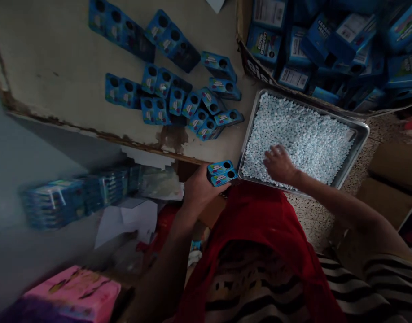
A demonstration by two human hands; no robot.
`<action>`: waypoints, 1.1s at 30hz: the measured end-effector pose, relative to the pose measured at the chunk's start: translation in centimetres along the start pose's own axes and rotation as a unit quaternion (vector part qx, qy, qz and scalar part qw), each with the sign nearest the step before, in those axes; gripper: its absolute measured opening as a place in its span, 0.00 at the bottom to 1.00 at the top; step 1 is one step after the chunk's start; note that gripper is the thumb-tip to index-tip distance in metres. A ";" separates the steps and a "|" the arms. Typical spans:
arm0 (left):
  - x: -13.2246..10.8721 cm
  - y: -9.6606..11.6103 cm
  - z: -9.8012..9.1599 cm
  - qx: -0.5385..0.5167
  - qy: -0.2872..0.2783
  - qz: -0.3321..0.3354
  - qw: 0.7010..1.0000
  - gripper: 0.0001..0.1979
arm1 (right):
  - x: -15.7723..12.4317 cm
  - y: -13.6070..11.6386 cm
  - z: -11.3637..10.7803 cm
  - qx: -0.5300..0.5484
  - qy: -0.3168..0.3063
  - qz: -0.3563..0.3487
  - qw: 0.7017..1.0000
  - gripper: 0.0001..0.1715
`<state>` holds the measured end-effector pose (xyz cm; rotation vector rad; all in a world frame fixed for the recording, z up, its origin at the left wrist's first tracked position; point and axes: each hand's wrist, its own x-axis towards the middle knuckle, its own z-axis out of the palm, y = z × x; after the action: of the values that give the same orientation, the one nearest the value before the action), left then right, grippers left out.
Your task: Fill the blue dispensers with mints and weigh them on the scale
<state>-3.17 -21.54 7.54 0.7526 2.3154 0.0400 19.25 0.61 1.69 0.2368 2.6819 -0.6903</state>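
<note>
In my left hand (201,186) are two small blue candy boxes (222,172), held side by side with their round dark holes facing up. My fingers are wrapped around them, just off the table's front edge and left of the tray. My right hand (280,165) is over the near part of a metal tray (340,181) full of small pale blue and white candies (300,130). Its fingers are bent and a little apart, slightly blurred, at the candies. Whether any candies are under the fingers is hidden.
Several more blue boxes (164,83) stand in groups on the worn table (58,67). A large carton (260,76) behind the tray holds many blue boxes. Wrapped blue packs (58,202) lie at lower left, near a pink box (78,291). Brown cartons (394,170) stand right.
</note>
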 end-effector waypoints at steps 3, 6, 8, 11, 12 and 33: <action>-0.2 -0.1 -0.5 0.002 0.008 0.002 1.000 0.34 | 1.5 -4.4 3.7 0.026 -0.023 -0.048 0.998 0.22; -0.1 0.7 -0.5 0.015 0.001 0.018 1.000 0.34 | 1.4 -4.5 6.6 0.040 -0.028 -0.070 0.996 0.24; 0.3 2.0 -0.2 0.025 -0.004 0.029 0.999 0.33 | 0.6 -3.0 7.6 0.050 -0.029 -0.090 0.994 0.26; 1.1 4.7 0.2 0.031 -0.013 0.032 0.999 0.33 | -0.3 -0.7 8.1 0.063 -0.029 -0.102 0.992 0.25; 1.5 5.7 0.3 0.031 -0.018 0.033 0.999 0.33 | -0.3 0.0 8.1 0.066 -0.027 -0.098 0.993 0.25; 4.4 11.0 -0.3 0.082 -0.044 0.067 0.993 0.31 | 8.7 10.5 -1.4 -0.001 0.141 0.085 0.986 0.18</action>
<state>-0.44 -10.04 7.59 0.9724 2.1998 -0.1219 13.43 11.00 -5.07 0.5961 2.8826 -0.6418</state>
